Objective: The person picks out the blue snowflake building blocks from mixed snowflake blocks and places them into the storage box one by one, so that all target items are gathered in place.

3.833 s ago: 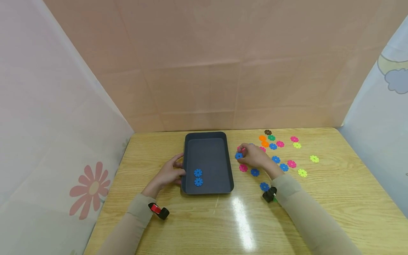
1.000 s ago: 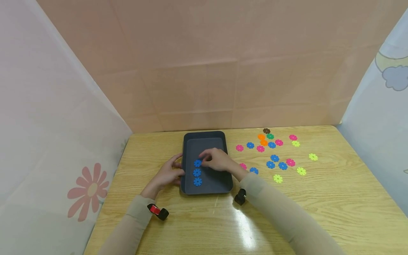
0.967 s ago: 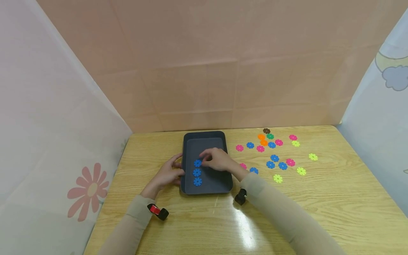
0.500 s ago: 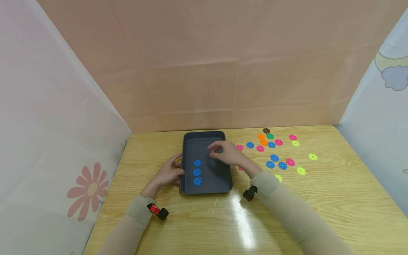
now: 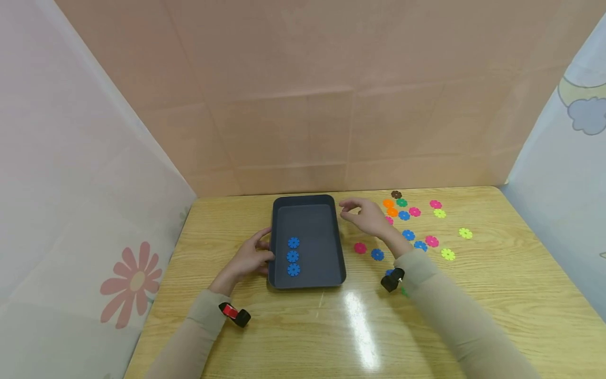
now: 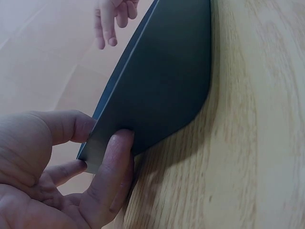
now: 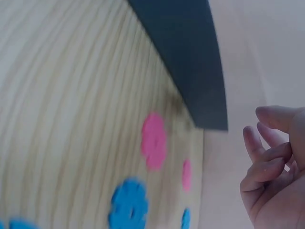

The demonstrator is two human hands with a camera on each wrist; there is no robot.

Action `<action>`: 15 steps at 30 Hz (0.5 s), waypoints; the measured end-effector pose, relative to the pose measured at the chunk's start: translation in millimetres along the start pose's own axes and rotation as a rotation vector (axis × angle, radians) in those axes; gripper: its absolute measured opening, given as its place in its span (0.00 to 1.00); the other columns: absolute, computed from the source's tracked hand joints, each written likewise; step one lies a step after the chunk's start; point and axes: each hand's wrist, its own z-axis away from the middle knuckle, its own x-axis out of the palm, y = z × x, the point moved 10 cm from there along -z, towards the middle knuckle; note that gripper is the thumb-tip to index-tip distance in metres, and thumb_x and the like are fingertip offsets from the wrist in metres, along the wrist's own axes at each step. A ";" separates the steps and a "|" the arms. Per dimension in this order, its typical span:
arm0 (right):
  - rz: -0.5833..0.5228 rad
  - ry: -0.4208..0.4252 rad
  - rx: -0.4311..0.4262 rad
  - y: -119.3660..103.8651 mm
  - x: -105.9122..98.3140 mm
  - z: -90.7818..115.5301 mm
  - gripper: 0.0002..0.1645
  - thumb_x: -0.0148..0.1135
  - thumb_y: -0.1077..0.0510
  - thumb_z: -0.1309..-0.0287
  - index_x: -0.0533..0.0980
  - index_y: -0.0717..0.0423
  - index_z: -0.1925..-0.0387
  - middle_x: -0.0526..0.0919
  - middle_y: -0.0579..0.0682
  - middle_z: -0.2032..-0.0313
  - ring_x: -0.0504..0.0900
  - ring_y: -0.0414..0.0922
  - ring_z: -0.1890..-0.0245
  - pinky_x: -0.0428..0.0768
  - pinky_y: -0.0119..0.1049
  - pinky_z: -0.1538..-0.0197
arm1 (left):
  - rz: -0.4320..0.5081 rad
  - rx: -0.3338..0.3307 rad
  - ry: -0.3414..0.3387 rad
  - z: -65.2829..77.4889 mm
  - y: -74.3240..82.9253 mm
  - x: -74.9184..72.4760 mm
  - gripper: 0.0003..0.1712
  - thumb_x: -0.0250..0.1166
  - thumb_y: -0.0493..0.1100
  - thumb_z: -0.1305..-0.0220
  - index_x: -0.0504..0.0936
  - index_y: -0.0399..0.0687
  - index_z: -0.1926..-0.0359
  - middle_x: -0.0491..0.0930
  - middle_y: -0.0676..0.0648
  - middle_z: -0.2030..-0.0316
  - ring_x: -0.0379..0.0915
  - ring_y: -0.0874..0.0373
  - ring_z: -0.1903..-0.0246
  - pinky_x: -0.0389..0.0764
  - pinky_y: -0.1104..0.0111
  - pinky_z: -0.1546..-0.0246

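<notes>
A dark grey tray [image 5: 314, 221] lies on the table, with three blue notched plastic discs [image 5: 292, 256] in a column on the left part of its floor. My left hand [image 5: 249, 256] grips the tray's left wall; in the left wrist view its thumb and fingers pinch the wall [image 6: 162, 76] from both sides. My right hand [image 5: 369, 217] hovers just right of the tray's far right side. Its fingers are loosely bent, and the right wrist view shows nothing between them. Below it lie a pink disc [image 7: 154, 141] and a blue disc [image 7: 127, 205].
Several loose discs lie to the right: pink [image 5: 432, 241], blue [image 5: 377, 255], yellow [image 5: 447, 255], orange [image 5: 389, 203], green [image 5: 402, 202] and brown [image 5: 396, 195]. My right hand and sleeve cover some of them. A cloth-covered wall [image 5: 284, 142] stands behind the table.
My right hand brought a blue disc from the right side into the tray and let it go at the column's far end. It then moved back right, over the tray's edge. My left hand stayed put.
</notes>
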 end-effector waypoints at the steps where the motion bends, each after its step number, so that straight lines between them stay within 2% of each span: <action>1: -0.003 0.006 0.014 5.5 -3.3 0.6 0.21 0.65 0.56 0.30 0.81 0.59 0.40 0.86 0.53 0.52 0.81 0.55 0.49 0.78 0.53 0.44 | 0.000 -0.002 0.001 0.0 -0.6 0.0 0.48 0.64 0.30 0.37 0.56 0.49 0.18 0.71 0.29 0.42 0.85 0.44 0.65 0.88 0.55 0.69; 4: -0.015 0.022 0.057 24.3 -11.1 1.7 0.22 0.65 0.56 0.30 0.79 0.60 0.38 0.85 0.56 0.50 0.83 0.57 0.55 0.80 0.47 0.56 | -0.001 -0.003 0.004 0.4 -1.8 -0.3 0.49 0.64 0.29 0.38 0.56 0.48 0.18 0.71 0.29 0.43 0.85 0.45 0.65 0.88 0.55 0.70; 7: -0.026 0.034 0.107 42.3 -17.2 3.8 0.24 0.65 0.55 0.29 0.78 0.60 0.36 0.84 0.58 0.48 0.83 0.57 0.57 0.78 0.41 0.64 | 0.003 -0.011 0.012 0.1 -3.4 -1.0 0.49 0.64 0.29 0.38 0.57 0.50 0.18 0.72 0.31 0.44 0.84 0.46 0.65 0.88 0.55 0.70; 11: -0.011 0.055 0.158 61.8 -25.6 6.7 0.26 0.63 0.54 0.28 0.76 0.60 0.35 0.82 0.60 0.46 0.81 0.58 0.48 0.77 0.42 0.58 | 0.005 -0.022 0.017 -0.8 -4.9 -1.1 0.49 0.64 0.29 0.38 0.58 0.52 0.18 0.73 0.32 0.44 0.84 0.47 0.66 0.89 0.55 0.69; 15: 0.001 0.067 0.192 77.5 -31.9 10.2 0.27 0.63 0.54 0.28 0.75 0.62 0.34 0.81 0.62 0.45 0.77 0.61 0.42 0.77 0.52 0.47 | 0.004 -0.019 0.012 -1.5 -5.1 -0.5 0.49 0.65 0.30 0.38 0.57 0.51 0.18 0.72 0.31 0.44 0.84 0.47 0.67 0.88 0.55 0.70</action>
